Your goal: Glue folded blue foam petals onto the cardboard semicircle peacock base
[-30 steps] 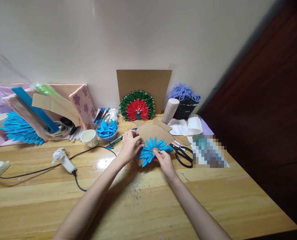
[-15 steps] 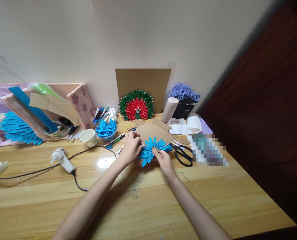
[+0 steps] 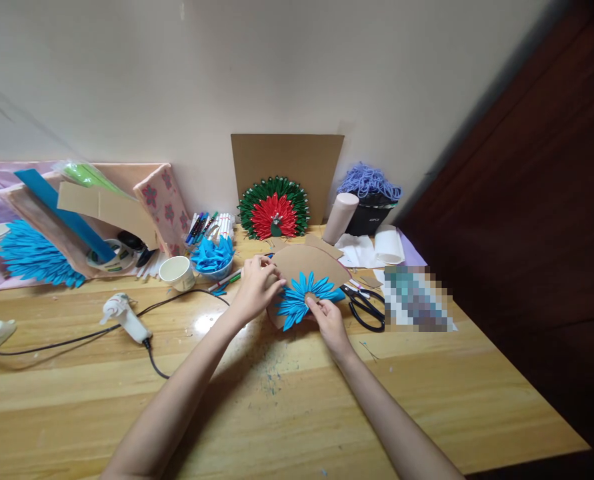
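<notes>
The wooden tabletop (image 3: 271, 433) gave me room on the near side of my 2 hands and between my forearms; its slanting edge lay well to the right of my right hand (image 3: 331, 327). Black-handled scissors (image 3: 357, 293) sat close beyond that hand, while a glue gun (image 3: 134, 327) lay well left of my left hand (image 3: 257, 287).

My right thumb and fingers were clamped on the blue petal rosette (image 3: 297, 303), thumb at its centre. My left fingers were half curled at the left edge of the cardboard fan (image 3: 309, 261); I could not tell whether they gripped it. Between my hands, the fan's rounded edge faced away from me, and the rosette spread longest from left to right.
</notes>
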The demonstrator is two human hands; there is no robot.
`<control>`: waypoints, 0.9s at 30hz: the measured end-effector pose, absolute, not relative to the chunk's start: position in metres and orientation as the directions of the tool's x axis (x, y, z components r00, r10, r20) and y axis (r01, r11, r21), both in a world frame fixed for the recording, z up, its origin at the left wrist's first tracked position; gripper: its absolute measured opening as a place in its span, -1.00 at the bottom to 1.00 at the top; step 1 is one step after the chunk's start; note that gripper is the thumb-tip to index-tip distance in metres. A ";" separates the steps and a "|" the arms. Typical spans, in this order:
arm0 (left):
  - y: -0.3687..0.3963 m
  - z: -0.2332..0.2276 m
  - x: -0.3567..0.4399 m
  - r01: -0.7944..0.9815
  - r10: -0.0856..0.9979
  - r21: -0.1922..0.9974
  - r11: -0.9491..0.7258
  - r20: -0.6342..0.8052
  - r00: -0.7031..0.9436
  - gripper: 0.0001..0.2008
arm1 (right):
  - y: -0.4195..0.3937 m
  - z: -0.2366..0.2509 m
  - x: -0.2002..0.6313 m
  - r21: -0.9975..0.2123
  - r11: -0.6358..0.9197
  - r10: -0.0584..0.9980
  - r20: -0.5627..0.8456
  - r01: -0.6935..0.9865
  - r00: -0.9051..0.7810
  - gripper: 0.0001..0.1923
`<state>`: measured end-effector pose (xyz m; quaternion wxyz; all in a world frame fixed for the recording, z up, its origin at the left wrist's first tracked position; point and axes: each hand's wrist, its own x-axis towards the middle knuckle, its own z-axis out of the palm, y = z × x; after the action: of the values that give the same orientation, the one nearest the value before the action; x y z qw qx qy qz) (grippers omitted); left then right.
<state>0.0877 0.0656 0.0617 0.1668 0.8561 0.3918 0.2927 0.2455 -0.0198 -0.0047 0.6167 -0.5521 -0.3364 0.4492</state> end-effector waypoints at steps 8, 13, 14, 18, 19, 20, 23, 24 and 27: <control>0.050 0.060 0.100 0.566 0.762 0.512 -0.646 0.391 0.516 -0.84 | -0.020 -0.004 0.245 -0.975 -0.004 0.923 -0.090 -0.223 0.374 -0.61; 0.050 0.056 0.102 0.568 0.764 0.513 -0.644 0.404 0.502 -0.84 | -0.021 -0.005 0.245 -0.970 -0.004 0.928 -0.095 -0.245 0.360 -0.62; 0.050 0.056 0.103 0.570 0.765 0.511 -0.643 0.403 0.501 -0.84 | -0.021 -0.006 0.245 -0.972 -0.004 0.928 -0.091 -0.237 0.360 -0.62; 0.051 0.058 0.101 0.570 0.760 0.503 -0.650 0.401 0.512 -0.84 | -0.021 -0.006 0.246 -0.978 -0.009 0.924 -0.087 -0.208 0.372 -0.61; 0.051 0.059 0.100 0.571 0.758 0.500 -0.652 0.402 0.514 -0.83 | -0.020 -0.007 0.246 -0.978 -0.007 0.923 -0.087 -0.210 0.375 -0.61; 0.052 0.061 0.098 0.577 0.760 0.495 -0.650 0.406 0.508 -0.83 | -0.020 -0.007 0.246 -0.976 -0.003 0.921 -0.087 -0.216 0.379 -0.61; 0.055 0.064 0.095 0.618 0.783 0.484 -0.620 0.427 0.452 -0.84 | -0.019 -0.011 0.248 -0.974 0.016 0.911 -0.080 -0.227 0.404 -0.63; 0.055 0.064 0.095 0.630 0.792 0.484 -0.608 0.433 0.432 -0.84 | -0.019 -0.012 0.248 -0.974 0.024 0.906 -0.074 -0.224 0.417 -0.63; 0.053 0.063 0.097 0.641 0.805 0.493 -0.589 0.431 0.409 -0.85 | -0.018 -0.014 0.249 -0.977 0.043 0.894 -0.057 -0.211 0.444 -0.63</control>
<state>0.0965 0.0532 0.0627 0.1259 0.8298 0.4355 0.3256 0.2488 -0.0184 -0.0139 0.6508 -0.5464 -0.3127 0.4243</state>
